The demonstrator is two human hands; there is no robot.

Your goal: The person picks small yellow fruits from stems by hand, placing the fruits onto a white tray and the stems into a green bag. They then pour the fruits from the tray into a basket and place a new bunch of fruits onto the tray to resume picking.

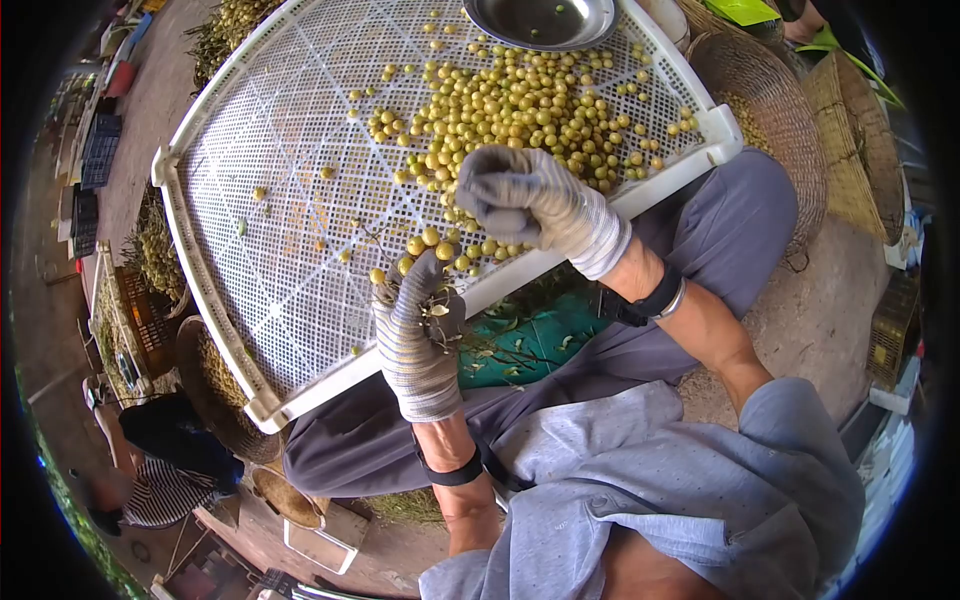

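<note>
My left hand (pixel 420 340), in a striped knit glove with grey fingers, is closed on a thin fruit twig (pixel 437 310) at the front edge of a white plastic mesh tray (pixel 290 290). Several round yellow-green fruits (pixel 416 245) show just beyond its fingertips. Gloved the same way, my right hand (pixel 540 205) hovers over the near side of the fruit pile (pixel 540 105), its fingers curled together; what they hold, if anything, is hidden. Loose fruits lie scattered on the mesh around the pile.
A metal bowl (pixel 540 25) sits at the tray's far side. Woven baskets (pixel 775 110) stand to the right, and a basket of fruit (pixel 205 370) to the left. Bundles of cut branches (pixel 155 245) lie beyond the left rim. Another person (pixel 170 480) is at lower left.
</note>
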